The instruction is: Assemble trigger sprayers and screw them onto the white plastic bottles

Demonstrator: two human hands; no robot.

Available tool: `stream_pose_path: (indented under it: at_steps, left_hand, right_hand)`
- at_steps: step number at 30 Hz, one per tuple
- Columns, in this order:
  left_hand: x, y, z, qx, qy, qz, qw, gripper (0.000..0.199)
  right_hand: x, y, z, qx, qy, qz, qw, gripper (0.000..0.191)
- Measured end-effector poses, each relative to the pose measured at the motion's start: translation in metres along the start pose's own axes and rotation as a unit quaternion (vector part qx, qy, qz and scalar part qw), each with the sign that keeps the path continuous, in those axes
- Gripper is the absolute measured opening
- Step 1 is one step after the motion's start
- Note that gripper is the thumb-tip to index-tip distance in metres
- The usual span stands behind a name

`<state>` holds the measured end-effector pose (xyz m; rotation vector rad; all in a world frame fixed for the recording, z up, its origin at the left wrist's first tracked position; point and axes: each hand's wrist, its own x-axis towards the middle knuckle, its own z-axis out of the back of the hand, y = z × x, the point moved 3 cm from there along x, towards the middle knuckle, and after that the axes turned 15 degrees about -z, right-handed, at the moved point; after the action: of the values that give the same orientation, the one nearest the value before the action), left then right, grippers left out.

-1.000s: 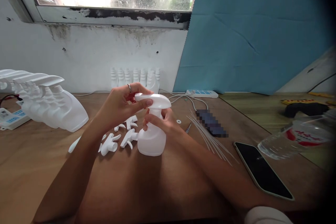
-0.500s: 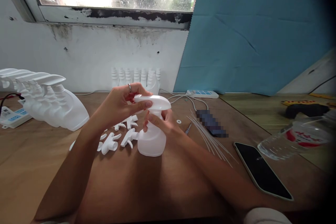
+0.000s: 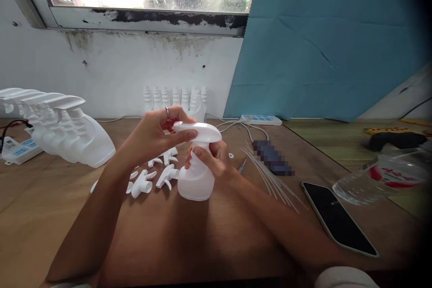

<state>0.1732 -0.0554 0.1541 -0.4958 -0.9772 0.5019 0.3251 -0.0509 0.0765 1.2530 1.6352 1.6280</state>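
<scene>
A white plastic spray bottle [image 3: 196, 184] stands upright on the brown table in front of me. On its neck sits a smooth white spray head [image 3: 202, 132]. My left hand [image 3: 165, 130], with a ring on one finger, grips the rear of the spray head between thumb and fingers. Wrapped around the bottle's neck, just below the head, is my right hand [image 3: 216, 157]. Several loose white trigger parts [image 3: 141, 183] lie left of the bottle, partly behind my left arm.
White bottles [image 3: 87, 139] lie stacked at the left, and more bottles [image 3: 175, 96] stand against the wall. To the right are thin clear tubes [image 3: 270, 175], a screwdriver [image 3: 242, 165], a small white ring [image 3: 231, 155], a phone [image 3: 339, 218] and a water bottle [image 3: 378, 180]. Power strips [image 3: 259, 120] lie farther back.
Hardly anything differs. Both hands keep the same hold on the spray bottle, and the whole view has shifted by a few pixels.
</scene>
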Motion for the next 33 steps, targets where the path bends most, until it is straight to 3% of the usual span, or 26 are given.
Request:
stream_pose_path:
  at_steps: [3, 9, 11, 13, 15, 19, 22, 25, 28, 30, 33]
  left_hand:
    - [0.001, 0.0, 0.001, 0.014, -0.013, -0.008, 1.0, 0.021]
    - [-0.009, 0.007, -0.009, 0.035, -0.076, -0.066, 0.994, 0.027]
    - [-0.025, 0.013, -0.015, 0.006, -0.132, -0.055, 0.99, 0.035]
    - [-0.049, 0.02, -0.023, -0.021, -0.169, -0.002, 0.985, 0.041]
    - [-0.077, 0.024, -0.034, -0.042, -0.148, 0.046, 0.987, 0.041]
    - [-0.13, 0.02, -0.055, -0.032, -0.032, 0.117, 0.992, 0.052]
    - [-0.159, 0.011, -0.058, 0.026, -0.021, 0.128, 0.991, 0.052]
    - [-0.188, 0.006, -0.044, 0.072, -0.023, 0.146, 0.986, 0.049]
    - [-0.221, 0.008, -0.008, 0.143, -0.067, 0.205, 0.966, 0.047]
    - [-0.239, 0.009, 0.026, 0.186, -0.164, 0.254, 0.935, 0.051]
    - [-0.245, 0.01, 0.076, 0.235, -0.338, 0.293, 0.863, 0.063]
  right_hand:
    - [0.003, 0.001, 0.001, 0.001, 0.009, -0.025, 1.0, 0.028]
    - [0.009, 0.004, 0.007, -0.039, 0.135, -0.153, 0.978, 0.02]
    - [0.007, 0.005, 0.009, -0.037, 0.124, -0.173, 0.976, 0.02]
    - [0.004, 0.008, 0.01, -0.02, 0.092, -0.148, 0.984, 0.017]
    - [-0.001, 0.012, 0.006, 0.01, 0.088, -0.117, 0.989, 0.016]
    - [-0.016, 0.017, -0.016, 0.065, 0.179, -0.11, 0.976, 0.026]
    - [-0.028, 0.02, -0.034, 0.083, 0.205, -0.094, 0.971, 0.02]
    - [-0.037, 0.014, -0.046, 0.047, 0.237, -0.151, 0.959, 0.043]
    - [-0.043, 0.004, -0.043, -0.014, 0.25, -0.154, 0.956, 0.073]
    - [-0.045, -0.008, -0.03, -0.055, 0.222, -0.141, 0.963, 0.076]
    - [-0.047, -0.034, -0.001, -0.123, 0.142, -0.139, 0.972, 0.062]
